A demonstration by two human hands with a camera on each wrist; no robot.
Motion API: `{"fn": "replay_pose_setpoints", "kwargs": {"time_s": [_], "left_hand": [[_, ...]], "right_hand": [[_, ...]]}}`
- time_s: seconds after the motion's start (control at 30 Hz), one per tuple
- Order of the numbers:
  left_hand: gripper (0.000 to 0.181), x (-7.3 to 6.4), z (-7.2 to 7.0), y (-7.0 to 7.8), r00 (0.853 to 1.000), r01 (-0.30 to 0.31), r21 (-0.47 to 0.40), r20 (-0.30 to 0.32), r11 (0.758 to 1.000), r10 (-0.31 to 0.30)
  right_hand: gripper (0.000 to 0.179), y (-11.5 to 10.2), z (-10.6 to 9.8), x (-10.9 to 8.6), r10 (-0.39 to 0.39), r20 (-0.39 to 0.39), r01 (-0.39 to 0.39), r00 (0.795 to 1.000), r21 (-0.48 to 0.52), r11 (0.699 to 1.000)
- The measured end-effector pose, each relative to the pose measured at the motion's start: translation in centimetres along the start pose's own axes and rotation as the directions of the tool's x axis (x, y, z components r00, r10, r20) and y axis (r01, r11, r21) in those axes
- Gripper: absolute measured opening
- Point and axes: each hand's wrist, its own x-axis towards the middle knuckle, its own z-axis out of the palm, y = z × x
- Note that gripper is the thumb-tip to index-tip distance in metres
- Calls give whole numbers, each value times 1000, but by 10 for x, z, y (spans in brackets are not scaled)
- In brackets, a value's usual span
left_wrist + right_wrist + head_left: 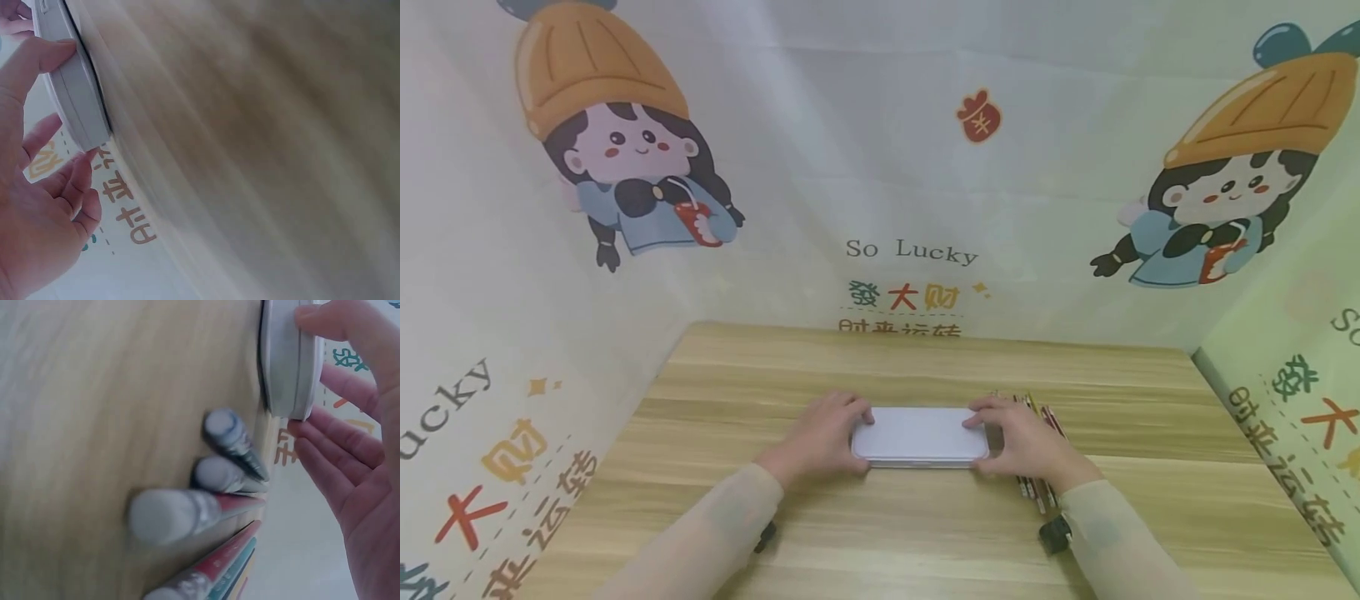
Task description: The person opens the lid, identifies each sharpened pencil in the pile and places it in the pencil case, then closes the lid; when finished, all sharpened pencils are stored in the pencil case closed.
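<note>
A flat white pencil case [920,435] lies closed on the wooden table, its long side facing me. My left hand [823,437] grips its left end, thumb at the front edge and fingers at the back. At the opposite end my right hand [1026,442] holds it the same way. In the left wrist view the left thumb presses the side wall of the case [78,94], along which a lid seam runs. The right wrist view has the right thumb on the case's side [284,362], with fingertips at its far edge.
Several pencils [1043,492] with white eraser ends lie just right of the case, partly under my right forearm and hand. Close up, one pencil [165,515] points its eraser at the right wrist camera. A printed cloth [910,167] walls the table's back and sides.
</note>
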Motion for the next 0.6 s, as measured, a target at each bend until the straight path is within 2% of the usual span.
{"fn": "replay_pose_setpoints", "kwargs": {"time_s": [0.23,0.6], "left_hand": [[60,1,1,-2,1000,12,-33,12,999,-12],[61,1,2,-4,1000,-4,-39,-8,999,4]], "right_hand": [[50,4,-1,1,-17,-1,17,1000,7,1000],[55,5,-3,4,-39,36,42,999,-74,996]]}}
